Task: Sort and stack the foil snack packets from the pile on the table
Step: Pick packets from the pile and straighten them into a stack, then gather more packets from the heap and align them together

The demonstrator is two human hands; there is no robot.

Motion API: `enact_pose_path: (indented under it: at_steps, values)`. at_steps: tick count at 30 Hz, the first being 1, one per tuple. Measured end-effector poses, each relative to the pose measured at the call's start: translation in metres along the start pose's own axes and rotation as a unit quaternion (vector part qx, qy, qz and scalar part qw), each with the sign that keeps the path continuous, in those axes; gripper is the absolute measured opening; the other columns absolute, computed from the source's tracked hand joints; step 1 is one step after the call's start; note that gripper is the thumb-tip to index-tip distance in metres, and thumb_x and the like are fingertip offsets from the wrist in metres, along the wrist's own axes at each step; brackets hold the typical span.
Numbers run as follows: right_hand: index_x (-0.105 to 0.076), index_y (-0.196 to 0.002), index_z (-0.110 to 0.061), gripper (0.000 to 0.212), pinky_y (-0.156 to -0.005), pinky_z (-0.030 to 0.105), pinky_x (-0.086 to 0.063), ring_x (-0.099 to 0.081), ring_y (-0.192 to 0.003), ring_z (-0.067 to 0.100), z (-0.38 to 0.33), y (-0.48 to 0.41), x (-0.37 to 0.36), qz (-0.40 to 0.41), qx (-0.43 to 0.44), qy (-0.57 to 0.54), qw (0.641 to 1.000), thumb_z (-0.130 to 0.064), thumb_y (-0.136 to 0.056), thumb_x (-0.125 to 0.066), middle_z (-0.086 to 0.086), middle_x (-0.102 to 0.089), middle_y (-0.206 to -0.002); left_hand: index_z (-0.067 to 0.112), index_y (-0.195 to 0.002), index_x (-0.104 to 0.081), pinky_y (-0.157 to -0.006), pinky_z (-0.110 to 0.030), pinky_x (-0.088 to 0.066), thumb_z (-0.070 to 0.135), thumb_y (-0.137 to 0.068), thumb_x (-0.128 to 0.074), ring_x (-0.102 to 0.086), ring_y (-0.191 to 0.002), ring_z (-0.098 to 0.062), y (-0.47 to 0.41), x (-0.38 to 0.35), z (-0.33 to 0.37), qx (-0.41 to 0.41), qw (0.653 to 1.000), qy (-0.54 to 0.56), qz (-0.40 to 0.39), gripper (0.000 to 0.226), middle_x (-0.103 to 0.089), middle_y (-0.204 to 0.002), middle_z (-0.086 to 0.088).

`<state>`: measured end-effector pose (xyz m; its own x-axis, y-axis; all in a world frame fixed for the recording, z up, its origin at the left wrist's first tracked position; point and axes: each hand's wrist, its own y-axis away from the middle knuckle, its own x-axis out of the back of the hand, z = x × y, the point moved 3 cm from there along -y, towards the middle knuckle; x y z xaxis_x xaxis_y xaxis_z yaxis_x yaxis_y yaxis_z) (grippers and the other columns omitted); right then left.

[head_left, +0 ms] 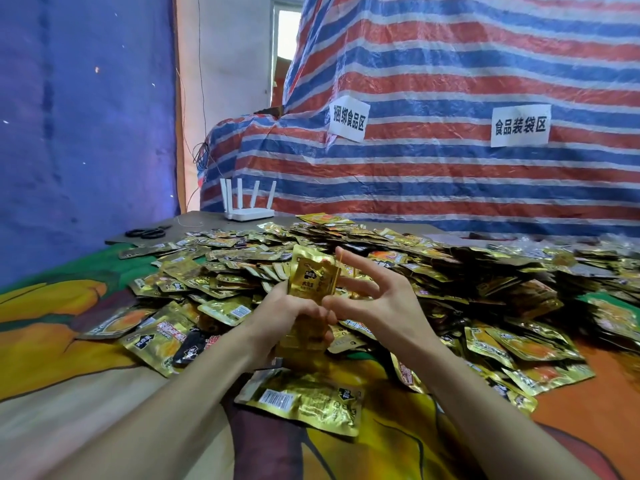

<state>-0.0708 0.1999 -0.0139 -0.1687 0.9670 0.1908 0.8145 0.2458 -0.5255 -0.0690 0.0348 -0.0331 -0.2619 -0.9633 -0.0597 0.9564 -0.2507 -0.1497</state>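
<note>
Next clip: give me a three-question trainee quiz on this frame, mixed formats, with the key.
1. True or false: the left hand grips a stack of gold packets, held upright above the pile.
2. Multiple choice: what lies on the table to the left of the white router? A) black scissors B) a tape roll C) a cup
3. Short answer: how many paper signs hang on the striped tarp?
Key: 1 true; 2 A; 3 two.
</note>
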Motion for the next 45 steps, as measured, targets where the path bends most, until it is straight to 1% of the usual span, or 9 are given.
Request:
enact_pose_path:
  at_steps: [2, 6, 12, 17, 22, 28, 32, 39, 45]
  values:
    - [-0.064, -0.133, -0.041, 0.068, -0.089, 0.042, -0.060, -0.067, -0.114, 0.008, 0.000, -0.002, 0.000, 0.008, 0.002, 0.007, 1.000, -0.015, -0.075, -0.089, -0.008, -0.068, -0.127, 0.003, -0.087, -0.069, -0.061, -0.036, -0.057, 0.001, -0.073, -0.061, -0.067, -0.066, -0.030, 0.004, -0.005, 0.000, 0.009, 0.998, -0.007, -0.064, 0.016, -0.068, -0.081, -0.018]
    - [-0.065, -0.133, -0.038, 0.070, -0.080, 0.024, -0.058, -0.071, -0.097, 0.008, -0.004, 0.002, 0.002, -0.038, 0.026, 0.003, 0.999, -0.008, -0.075, -0.088, -0.005, -0.074, -0.113, 0.002, -0.089, -0.056, -0.060, -0.033, -0.052, 0.000, -0.067, -0.057, -0.060, -0.064, -0.028, 0.006, -0.011, -0.003, 0.040, 0.990, -0.035, -0.129, 0.022, -0.062, -0.068, -0.013]
    - [-0.063, -0.135, -0.036, 0.066, -0.087, 0.019, -0.053, -0.060, -0.117, 0.004, -0.017, 0.003, 0.000, -0.112, 0.078, 0.094, 0.986, -0.015, -0.077, -0.087, -0.018, -0.059, -0.127, 0.009, -0.094, -0.053, -0.055, -0.032, -0.054, 0.001, -0.063, -0.060, -0.063, -0.060, -0.022, 0.009, -0.011, 0.003, 0.054, 0.985, -0.104, -0.129, 0.033, -0.062, -0.069, -0.008]
    - [-0.072, -0.114, -0.041, 0.051, -0.089, 0.036, -0.060, -0.065, -0.106, 0.011, -0.018, -0.001, 0.006, -0.171, 0.041, 0.118, 0.977, -0.018, -0.072, -0.089, -0.018, -0.062, -0.112, 0.021, -0.100, -0.054, -0.059, -0.031, -0.055, 0.011, -0.066, -0.065, -0.065, -0.064, -0.018, 0.011, -0.015, 0.004, 0.055, 0.971, -0.195, -0.128, 0.037, -0.066, -0.069, 0.001]
    - [-0.075, -0.097, -0.027, 0.034, -0.078, 0.036, -0.063, -0.070, -0.091, 0.013, -0.016, -0.006, 0.007, -0.178, 0.020, 0.109, 0.978, -0.012, -0.069, -0.088, -0.008, -0.070, -0.097, 0.015, -0.104, -0.050, -0.052, -0.028, -0.052, 0.006, -0.065, -0.065, -0.066, -0.059, -0.016, 0.014, -0.019, 0.006, 0.042, 0.966, -0.219, -0.130, 0.042, -0.067, -0.065, 0.003]
    - [-0.065, -0.110, -0.031, 0.042, -0.059, 0.020, -0.049, -0.057, -0.069, 0.006, -0.014, -0.005, 0.002, -0.178, 0.000, 0.123, 0.976, -0.022, -0.070, -0.070, -0.014, -0.060, -0.080, 0.015, -0.117, -0.043, -0.056, -0.028, -0.057, 0.003, -0.071, -0.071, -0.072, -0.064, -0.017, 0.010, -0.011, 0.006, 0.071, 0.974, -0.192, -0.099, 0.055, -0.074, -0.070, 0.000]
    - [-0.069, -0.107, -0.030, 0.037, -0.073, 0.033, -0.061, -0.068, -0.085, 0.018, -0.014, -0.001, 0.011, -0.153, -0.017, 0.076, 0.985, -0.023, -0.072, -0.080, -0.006, -0.068, -0.088, 0.012, -0.114, -0.058, -0.070, -0.039, -0.060, 0.010, -0.060, -0.078, -0.073, -0.076, -0.027, 0.005, -0.004, 0.006, 0.060, 0.977, -0.188, -0.081, 0.057, -0.075, -0.081, -0.008]
    - [-0.067, -0.108, -0.017, 0.036, -0.071, 0.039, -0.064, -0.073, -0.086, 0.021, -0.019, -0.005, 0.053, 0.079, -0.063, 0.096, 0.990, -0.018, -0.078, -0.086, 0.008, -0.073, -0.096, 0.014, -0.107, -0.066, -0.075, -0.038, -0.061, 0.030, -0.066, -0.089, -0.073, -0.090, -0.026, 0.000, 0.003, 0.007, -0.072, 0.988, -0.123, 0.066, 0.050, -0.072, -0.102, -0.010]
    - [-0.050, -0.103, -0.019, 0.038, -0.064, 0.033, -0.050, -0.061, -0.081, 0.016, -0.058, -0.020, 0.146, 0.358, -0.044, 0.179, 0.916, -0.036, -0.081, -0.077, 0.002, -0.061, -0.095, 0.025, -0.090, -0.068, -0.083, -0.048, -0.055, 0.017, -0.089, -0.073, -0.067, -0.087, -0.022, 0.001, 0.005, 0.005, -0.154, 0.942, -0.272, 0.124, 0.009, -0.069, -0.091, 0.002]
